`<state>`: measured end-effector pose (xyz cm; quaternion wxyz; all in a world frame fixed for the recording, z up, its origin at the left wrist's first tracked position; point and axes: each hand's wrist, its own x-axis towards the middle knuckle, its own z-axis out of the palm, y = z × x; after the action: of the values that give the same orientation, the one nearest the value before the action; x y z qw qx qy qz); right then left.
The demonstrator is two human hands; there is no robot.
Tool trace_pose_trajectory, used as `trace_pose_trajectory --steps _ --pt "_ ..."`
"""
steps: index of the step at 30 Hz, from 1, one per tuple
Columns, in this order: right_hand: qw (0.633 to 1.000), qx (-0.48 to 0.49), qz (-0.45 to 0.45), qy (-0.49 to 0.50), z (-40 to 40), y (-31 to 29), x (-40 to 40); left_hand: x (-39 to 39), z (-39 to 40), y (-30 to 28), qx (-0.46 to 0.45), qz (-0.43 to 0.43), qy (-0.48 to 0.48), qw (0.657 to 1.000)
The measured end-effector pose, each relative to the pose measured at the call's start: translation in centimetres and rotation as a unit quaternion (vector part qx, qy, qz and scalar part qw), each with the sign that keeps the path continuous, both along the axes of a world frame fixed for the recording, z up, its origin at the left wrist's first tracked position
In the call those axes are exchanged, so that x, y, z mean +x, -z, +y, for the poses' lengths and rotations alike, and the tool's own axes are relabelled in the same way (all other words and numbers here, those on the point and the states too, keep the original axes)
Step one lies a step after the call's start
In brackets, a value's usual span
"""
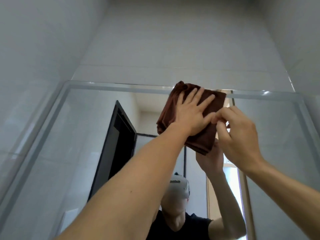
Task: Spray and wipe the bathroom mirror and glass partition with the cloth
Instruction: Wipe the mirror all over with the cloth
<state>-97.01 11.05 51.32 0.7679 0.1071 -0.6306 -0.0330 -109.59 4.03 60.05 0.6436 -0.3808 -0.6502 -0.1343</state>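
The brown cloth (194,115), folded into a thick pad, lies flat against the mirror (86,153) close to its upper edge, right of centre, with its top corner overlapping the bevelled border of the glass. The left hand (190,113) rests on top of it, palm down, fingers straight and spread, pressing the cloth onto the glass; this grip is fully extended and curls round nothing. The left forearm runs up from the lower left of the view to that hand. The right hand (237,135) sits just beside the cloth's right edge, fingers bent inward and fingertips gathered, the thumb and forefinger meeting at the cloth's right border beside the left hand's little finger; it appears to pinch that edge, though the contact point is small and partly hidden. The lower corner of the cloth hangs below the left wrist. In the mirror are reflected the person's raised arms, a dark top, a dark door frame (119,144) to the left and a bright opening to the right. Pale wall tiles (173,40) rise above the mirror, and more tiles flank it on both sides.
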Motion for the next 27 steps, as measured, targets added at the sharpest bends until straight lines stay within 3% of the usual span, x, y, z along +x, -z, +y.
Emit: trace_pose_trajectory --steps 4,7,14,18,22,24,27 --pt "1.000 0.009 -0.014 -0.002 0.0 0.1 0.0 -3.0 -5.2 -1.4 0.155 -0.080 -0.028 0.984" --pt "1.000 0.021 -0.021 0.001 0.4 0.3 0.7 -4.9 -8.3 -1.1 0.221 -0.129 -0.043 0.966" --pt "1.000 0.003 -0.008 0.008 3.1 0.3 4.4 -2.1 -3.7 -0.9 0.315 -0.206 -0.044 0.926" --pt "1.000 -0.011 -0.004 -0.002 4.1 0.5 6.0 2.5 2.5 -0.8 0.235 -0.166 -0.035 0.957" --pt "0.999 -0.035 -0.005 -0.019 4.1 1.0 5.9 6.7 7.7 1.6 0.039 -0.081 -0.028 0.996" --pt "0.999 -0.048 -0.014 -0.010 3.3 1.2 5.0 6.8 7.3 2.3 -0.032 -0.055 -0.027 0.998" --pt "0.999 -0.050 -0.018 -0.008 0.5 1.0 2.7 4.8 4.4 2.4 -0.066 -0.007 -0.007 0.998"
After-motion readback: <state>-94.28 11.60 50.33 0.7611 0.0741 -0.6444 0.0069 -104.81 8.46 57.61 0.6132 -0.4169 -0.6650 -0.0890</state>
